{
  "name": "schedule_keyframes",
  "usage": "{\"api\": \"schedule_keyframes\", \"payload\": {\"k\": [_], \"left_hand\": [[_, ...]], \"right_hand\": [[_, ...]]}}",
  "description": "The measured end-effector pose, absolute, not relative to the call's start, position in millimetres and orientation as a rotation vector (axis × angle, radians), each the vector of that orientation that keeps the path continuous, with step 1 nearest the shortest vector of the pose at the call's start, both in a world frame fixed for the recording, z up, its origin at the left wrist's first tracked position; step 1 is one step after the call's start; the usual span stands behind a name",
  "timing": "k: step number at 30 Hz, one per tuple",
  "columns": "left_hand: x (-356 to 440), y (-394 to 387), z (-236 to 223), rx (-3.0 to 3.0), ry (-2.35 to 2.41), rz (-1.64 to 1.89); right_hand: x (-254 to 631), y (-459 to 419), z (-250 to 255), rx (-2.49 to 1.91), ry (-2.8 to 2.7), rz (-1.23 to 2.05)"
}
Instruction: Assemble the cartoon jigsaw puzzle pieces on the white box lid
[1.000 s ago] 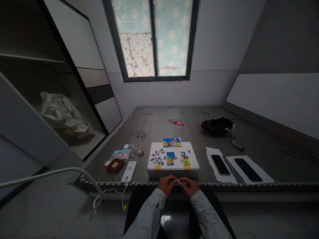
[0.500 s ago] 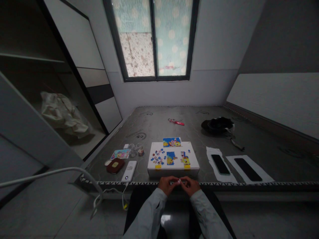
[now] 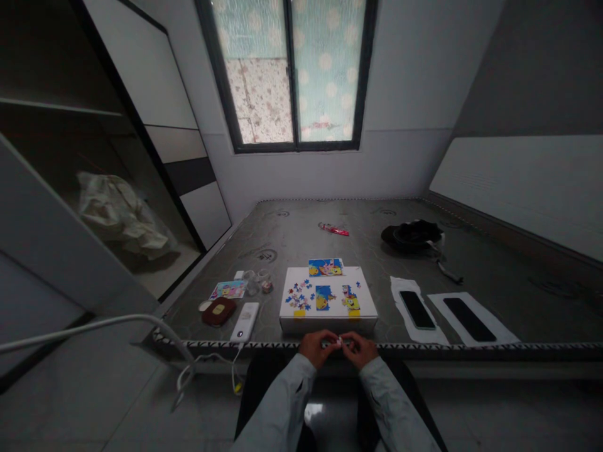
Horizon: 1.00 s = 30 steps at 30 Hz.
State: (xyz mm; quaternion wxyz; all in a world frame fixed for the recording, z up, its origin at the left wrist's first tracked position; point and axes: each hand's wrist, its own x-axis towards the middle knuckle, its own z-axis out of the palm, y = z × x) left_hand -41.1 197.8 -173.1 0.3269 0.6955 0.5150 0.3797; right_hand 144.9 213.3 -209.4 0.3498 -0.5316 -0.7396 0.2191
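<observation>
My left hand (image 3: 318,348) and my right hand (image 3: 358,349) meet fingertip to fingertip just in front of a white box (image 3: 330,324). Both pinch one small pale pinkish bit, apparently a jigsaw piece (image 3: 339,341); its print is too small to make out. On the box top lie several loose jigsaw pieces (image 3: 299,295) at the left. A joined blue and yellow section (image 3: 323,299) is in the middle, and another joined section (image 3: 350,298) sits to its right. The picture card (image 3: 326,267) rests at the box's far edge.
Left of the box are a white power bank (image 3: 245,322) with a cable, a brown case (image 3: 219,311), a colourful card (image 3: 229,289) and small clear cups (image 3: 252,284). To the right lie a phone (image 3: 417,310), a dark slab (image 3: 469,319) and a black cap (image 3: 412,237). A red packet (image 3: 334,230) lies farther back.
Both hands stay nearly in place with the small piece still between their fingertips. Things on the box and the mattress have not moved; the view has shifted very slightly.
</observation>
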Motion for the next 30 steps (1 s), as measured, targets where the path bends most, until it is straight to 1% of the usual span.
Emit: {"api": "schedule_keyframes", "payload": {"k": [12,22,30], "left_hand": [[-42,197,-170,1.86,1.356,1.047],[-45,201,-175,1.937,1.338,1.012],[-48,204,-178,1.995,1.291,0.966]], "right_hand": [[149,215,-206,-1.377,-1.904,0.619],[150,221,-220,-1.367,-1.915,0.615],[144,217,-209,-1.403,-1.927,0.644]]}}
